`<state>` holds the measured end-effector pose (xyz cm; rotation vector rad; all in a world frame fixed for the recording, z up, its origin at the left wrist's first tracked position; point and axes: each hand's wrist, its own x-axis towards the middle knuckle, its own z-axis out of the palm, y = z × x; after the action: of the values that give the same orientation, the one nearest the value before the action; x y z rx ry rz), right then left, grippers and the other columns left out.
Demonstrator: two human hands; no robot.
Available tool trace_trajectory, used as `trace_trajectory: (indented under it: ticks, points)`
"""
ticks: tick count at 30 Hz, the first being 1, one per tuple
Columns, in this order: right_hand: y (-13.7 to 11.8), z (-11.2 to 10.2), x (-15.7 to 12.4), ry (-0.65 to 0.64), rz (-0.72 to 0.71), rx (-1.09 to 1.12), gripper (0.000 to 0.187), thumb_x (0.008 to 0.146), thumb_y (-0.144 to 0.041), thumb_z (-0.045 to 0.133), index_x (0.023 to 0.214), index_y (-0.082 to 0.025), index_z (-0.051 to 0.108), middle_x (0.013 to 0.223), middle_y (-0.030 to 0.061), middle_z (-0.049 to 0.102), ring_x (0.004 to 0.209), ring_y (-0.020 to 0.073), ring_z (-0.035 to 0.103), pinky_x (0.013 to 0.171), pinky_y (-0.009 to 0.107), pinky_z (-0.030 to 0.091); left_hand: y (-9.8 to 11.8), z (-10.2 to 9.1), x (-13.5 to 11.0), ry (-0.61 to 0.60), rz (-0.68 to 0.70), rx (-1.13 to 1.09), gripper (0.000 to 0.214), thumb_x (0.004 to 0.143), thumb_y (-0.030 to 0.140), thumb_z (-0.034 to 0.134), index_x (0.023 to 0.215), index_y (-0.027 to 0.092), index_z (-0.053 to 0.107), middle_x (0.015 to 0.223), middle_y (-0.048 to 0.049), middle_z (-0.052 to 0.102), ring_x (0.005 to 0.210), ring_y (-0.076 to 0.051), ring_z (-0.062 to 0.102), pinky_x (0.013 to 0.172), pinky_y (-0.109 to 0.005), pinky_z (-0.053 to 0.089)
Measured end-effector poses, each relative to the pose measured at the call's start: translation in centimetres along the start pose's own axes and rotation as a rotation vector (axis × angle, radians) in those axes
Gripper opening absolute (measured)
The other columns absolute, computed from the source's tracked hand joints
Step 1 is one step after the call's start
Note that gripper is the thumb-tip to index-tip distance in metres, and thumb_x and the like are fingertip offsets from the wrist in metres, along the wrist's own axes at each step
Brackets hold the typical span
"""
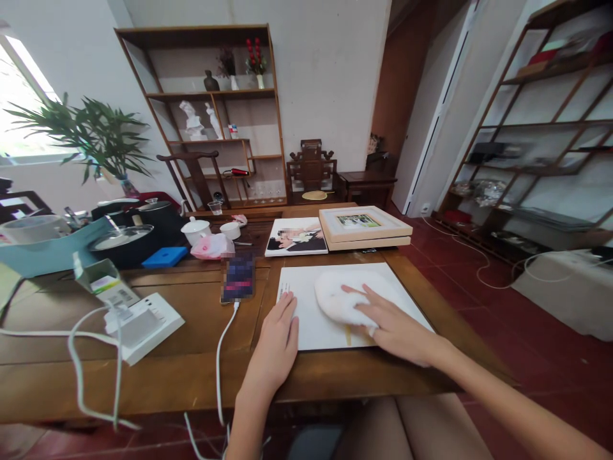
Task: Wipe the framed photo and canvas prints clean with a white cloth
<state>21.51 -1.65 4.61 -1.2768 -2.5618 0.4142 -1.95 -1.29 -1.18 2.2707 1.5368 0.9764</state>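
A white board or panel (306, 335) lies flat on the wooden table in front of me, with a yellowish-brown mark on its near part and small print by its left edge. Across that left edge rests my left hand (278, 335), its fingers stretched out flat and holding nothing. My right hand (390, 326) presses a soft, rounded white cloth (332, 297) onto the board, fingers spread over it and partly sunk into it. Motion blurs the cloth, so its exact kind is unclear.
Behind the board lie a photo print (297, 237) and stacked framed pictures (366, 225). A phone (238, 278) on a white cable, an opened white box (148, 326), a blue block (165, 257), a teapot (195, 229) and a pan (122, 241) stand to the left.
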Motion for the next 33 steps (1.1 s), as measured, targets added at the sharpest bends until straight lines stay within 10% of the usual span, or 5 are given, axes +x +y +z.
trace_trajectory:
  ticks: [9,22,33]
  points:
    - [2.2,1.4,7.7,0.129,0.157,-0.110,0.039,0.078,-0.015,0.038,0.113,-0.015,0.056,0.131,0.0115,0.048,0.130,0.0262,0.025,0.104,0.053,0.013,0.0,0.0,0.0,-0.020,-0.015,0.002,0.039,0.089,0.024,0.035,0.125,0.014,0.047,0.136,-0.0125,0.043,0.128,-0.024,0.035,0.106,-0.046,0.030]
    - [-5.5,2.5,-2.5,-0.013,-0.126,-0.037,0.049,0.054,-0.006,0.041,0.096,-0.020,0.061,0.139,0.0016,0.039,0.135,0.0217,0.012,0.109,0.048,0.002,-0.3,0.1,0.2,-0.012,0.020,-0.019,0.039,0.090,0.022,0.031,0.124,0.014,0.047,0.135,-0.0130,0.044,0.128,-0.023,0.036,0.106,-0.045,0.031]
    - [-1.2,2.1,4.6,0.110,0.120,-0.073,0.043,0.073,-0.012,0.037,0.110,-0.016,0.058,0.125,0.0121,0.053,0.131,0.0228,0.024,0.107,0.049,0.013,-0.5,0.1,0.1,0.012,-0.024,-0.088,0.040,0.091,0.025,0.030,0.125,0.013,0.046,0.135,-0.0134,0.044,0.127,-0.021,0.038,0.107,-0.042,0.029]
